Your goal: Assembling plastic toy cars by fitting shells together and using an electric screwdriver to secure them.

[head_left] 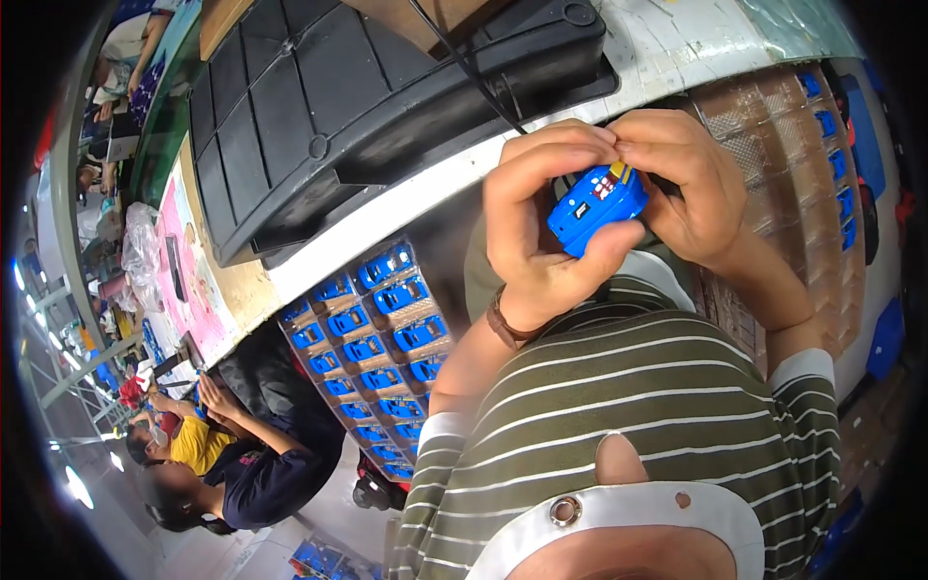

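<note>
A blue toy car [594, 207] with a yellow part and small red and white markings is held up in front of my chest. My left hand [541, 208] wraps round its left side, the thumb lying along the near edge. From the other side my right hand [688, 184] closes on the car's right end. The fingertips of both hands meet at the car's far edge, over the yellow part. What the fingertips press on there is hidden.
A large black plastic bin [319, 106] stands on the white workbench [387, 224] ahead. A tray of blue toy cars [377, 353] lies at my left. Another compartment tray [788, 184] with several cars is at my right. Co-workers [242, 474] sit along the bench to the left.
</note>
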Demonstrator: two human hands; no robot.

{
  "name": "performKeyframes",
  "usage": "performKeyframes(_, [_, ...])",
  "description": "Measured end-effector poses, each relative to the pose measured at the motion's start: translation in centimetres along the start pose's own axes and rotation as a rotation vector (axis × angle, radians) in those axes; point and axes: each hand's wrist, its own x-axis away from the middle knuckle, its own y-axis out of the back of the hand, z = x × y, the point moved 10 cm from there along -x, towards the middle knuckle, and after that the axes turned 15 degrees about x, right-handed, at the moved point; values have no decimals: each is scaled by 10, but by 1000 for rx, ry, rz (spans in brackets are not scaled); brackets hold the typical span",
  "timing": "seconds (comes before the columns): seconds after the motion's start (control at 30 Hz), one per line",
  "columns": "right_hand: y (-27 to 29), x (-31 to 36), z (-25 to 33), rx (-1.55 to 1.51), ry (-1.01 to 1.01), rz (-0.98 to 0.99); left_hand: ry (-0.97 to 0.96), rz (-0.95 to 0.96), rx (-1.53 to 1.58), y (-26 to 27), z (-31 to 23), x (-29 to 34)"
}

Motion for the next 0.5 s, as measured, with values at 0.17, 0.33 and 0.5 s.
performKeyframes(0.17, [3,4,-1,-17,-1,-47,-277,193,-282,-7,-27,0])
performKeyframes(0.33, [1,8,1,-57,-3,-59,-201,378,-538,-18,-31,2])
performKeyframes(0.5, [-7,16,2,-119,-51,-7,-151,347,-550,-12,-30,3])
